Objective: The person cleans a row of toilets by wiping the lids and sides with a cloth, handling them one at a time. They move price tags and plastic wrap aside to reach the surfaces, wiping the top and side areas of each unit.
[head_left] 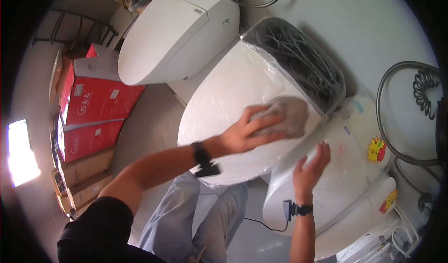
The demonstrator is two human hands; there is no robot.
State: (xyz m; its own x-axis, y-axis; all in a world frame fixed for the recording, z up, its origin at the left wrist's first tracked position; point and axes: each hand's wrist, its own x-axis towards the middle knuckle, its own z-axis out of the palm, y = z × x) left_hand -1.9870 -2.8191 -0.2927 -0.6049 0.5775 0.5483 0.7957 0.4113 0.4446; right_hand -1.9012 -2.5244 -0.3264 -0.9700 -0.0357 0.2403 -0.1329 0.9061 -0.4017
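Note:
My left hand (252, 131) is pressed around a bunched grey-brown cloth (290, 116). The cloth rests on the lid of a white toilet (219, 90), near its hinge end. Clear plastic film wraps this toilet, and a dark panel (298, 60) shows through the film at its back. Off to the right, my right hand (311, 167) is open, thumb apart from the fingers, and holds nothing. It overlaps a second white toilet (340, 169) in this view, close beside the wrapped one. Both my wrists wear black straps with small devices.
Another white toilet (163, 34) stands at the upper left. Red boxes (95, 95) are stacked along the left side above brown cartons (91, 172). A grey hose (380, 109) loops down at the right. A thin black cable (266, 224) hangs by my right wrist.

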